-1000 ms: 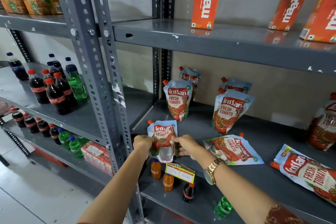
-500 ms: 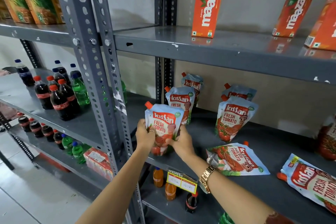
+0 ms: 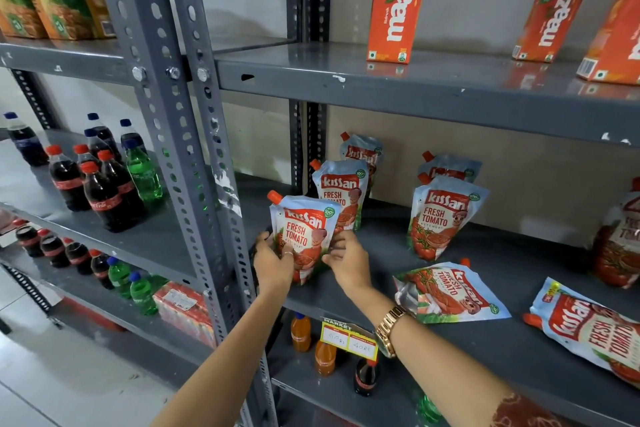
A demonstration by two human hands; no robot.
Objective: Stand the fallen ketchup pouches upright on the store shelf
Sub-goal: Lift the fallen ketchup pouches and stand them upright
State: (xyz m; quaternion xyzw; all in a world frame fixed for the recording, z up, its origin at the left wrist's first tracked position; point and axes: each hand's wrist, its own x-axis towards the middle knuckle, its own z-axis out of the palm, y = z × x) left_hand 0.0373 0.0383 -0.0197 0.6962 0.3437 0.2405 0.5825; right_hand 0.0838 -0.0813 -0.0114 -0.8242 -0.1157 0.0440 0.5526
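Nearest the camera, both forearms reach up onto the grey shelf [image 3: 398, 246]. The left hand [image 3: 273, 262] and right hand [image 3: 348, 262] each grip a side of one pouch [image 3: 303, 236], fingers wrapped around its lower half. It sits upright at the shelf's front left corner, red cap at 11 o'clock, base down at or right on the shelf, hard to tell which.

At 3 o'clock from the hands, a fallen pouch [image 3: 446, 291] lies flat, and further at 4 o'clock a second flat pouch [image 3: 595, 329] sprawls by the frame's edge. So two are left to fix, I'd say.

Behind, at 12 to 1 o'clock, the standing pouches [image 3: 445, 218] are lined up toward the back wall.

Risk-wise: these are squishy bags, so if the bottom gusset isn't spread out when the hands let go, it'll probably just flop forward off the front edge. It's also close to the one behind it, so a nudge could domino that row.
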